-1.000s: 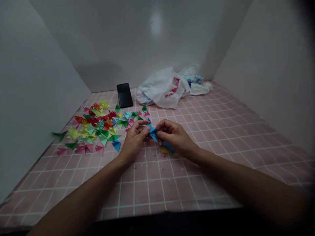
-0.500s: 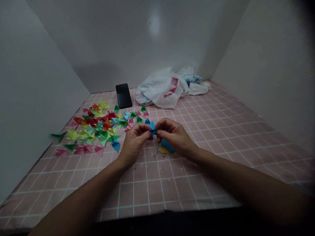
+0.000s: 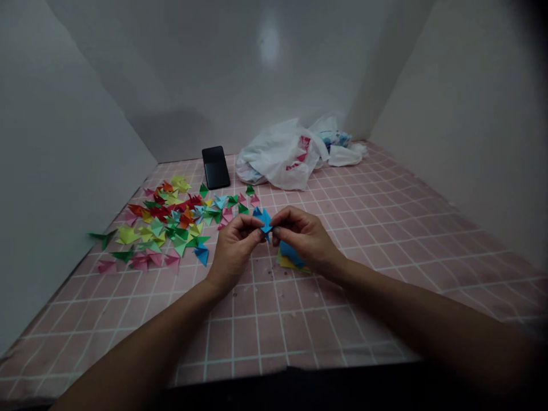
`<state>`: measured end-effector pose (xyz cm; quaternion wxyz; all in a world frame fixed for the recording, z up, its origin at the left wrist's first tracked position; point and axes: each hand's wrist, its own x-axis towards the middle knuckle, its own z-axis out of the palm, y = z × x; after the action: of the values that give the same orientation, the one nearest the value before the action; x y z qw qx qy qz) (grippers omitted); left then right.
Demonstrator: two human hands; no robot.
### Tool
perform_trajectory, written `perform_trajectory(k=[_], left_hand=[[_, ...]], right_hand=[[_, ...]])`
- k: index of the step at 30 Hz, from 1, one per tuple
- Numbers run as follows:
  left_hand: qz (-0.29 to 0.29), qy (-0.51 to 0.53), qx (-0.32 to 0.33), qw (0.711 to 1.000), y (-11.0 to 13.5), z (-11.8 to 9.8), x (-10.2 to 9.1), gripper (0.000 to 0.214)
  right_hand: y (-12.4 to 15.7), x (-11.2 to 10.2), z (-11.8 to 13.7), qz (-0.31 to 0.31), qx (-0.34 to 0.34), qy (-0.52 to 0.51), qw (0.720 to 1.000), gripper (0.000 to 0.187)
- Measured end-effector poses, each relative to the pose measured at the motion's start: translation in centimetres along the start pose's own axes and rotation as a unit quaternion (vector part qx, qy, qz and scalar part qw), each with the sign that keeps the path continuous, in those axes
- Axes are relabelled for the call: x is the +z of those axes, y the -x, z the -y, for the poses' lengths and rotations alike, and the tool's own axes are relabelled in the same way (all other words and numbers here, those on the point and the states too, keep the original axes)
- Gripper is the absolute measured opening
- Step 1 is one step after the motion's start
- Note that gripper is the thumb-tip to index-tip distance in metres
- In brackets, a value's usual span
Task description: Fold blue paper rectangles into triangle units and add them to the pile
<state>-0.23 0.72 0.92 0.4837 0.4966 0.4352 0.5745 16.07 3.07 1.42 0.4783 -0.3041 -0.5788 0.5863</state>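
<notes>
A person's bare left hand (image 3: 233, 251) and bare right hand (image 3: 307, 240) meet over a pink tablecloth with a white grid (image 3: 394, 228), each pinching between thumb and fingers a small, bright blue, pointed folded-paper figure (image 3: 266, 220). The figure sits between the two sets of fingertips, at the middle of the scene; its sides disappear under the fingers, and its finer folds are hard to make out in the dim light. Another blue paper piece (image 3: 257, 212) shows just beyond the left fingers, mostly covered.

Under the right hand lies a stack of blue and yellow paper sheets (image 3: 291, 256), its right part hidden. To the left spreads a crowd of small folded-paper figures in red, orange, yellow, green, pink and blue (image 3: 175, 220), overlapping too closely to count. A dark green paper figure (image 3: 101, 237) lies at the far left edge of the group.

On the far side, a black rectangular phone (image 3: 216, 167) stands beside a crumpled white plastic bag with red print (image 3: 278, 154), the lettering unreadable. Behind it to the right, a blue-and-white patterned bundle (image 3: 336, 138) is partly concealed. Both forearms run out of frame.
</notes>
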Motion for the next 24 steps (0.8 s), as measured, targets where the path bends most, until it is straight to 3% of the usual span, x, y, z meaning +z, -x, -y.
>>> perform_trajectory(k=[10, 17, 21, 24], left_hand=[[-0.003, -0.014, 0.023, 1.000, 0.09, -0.32, 0.11, 0.010], [0.008, 0.001, -0.005, 1.000, 0.14, -0.01, -0.09, 0.007], [0.002, 0.014, -0.005, 1.000, 0.01, 0.31, -0.01, 0.016], [0.001, 0.025, -0.005, 1.000, -0.11, 0.41, 0.09, 0.022]], right_hand=[[-0.03, -0.10, 0.11, -0.004, -0.024, 0.004, 1.000, 0.007], [-0.07, -0.25, -0.29, -0.016, -0.043, 0.047, 0.998, 0.006], [0.18, -0.30, -0.52, -0.010, -0.065, 0.099, 0.993, 0.004], [0.22, -0.25, -0.26, 0.006, -0.047, 0.081, 0.996, 0.003]])
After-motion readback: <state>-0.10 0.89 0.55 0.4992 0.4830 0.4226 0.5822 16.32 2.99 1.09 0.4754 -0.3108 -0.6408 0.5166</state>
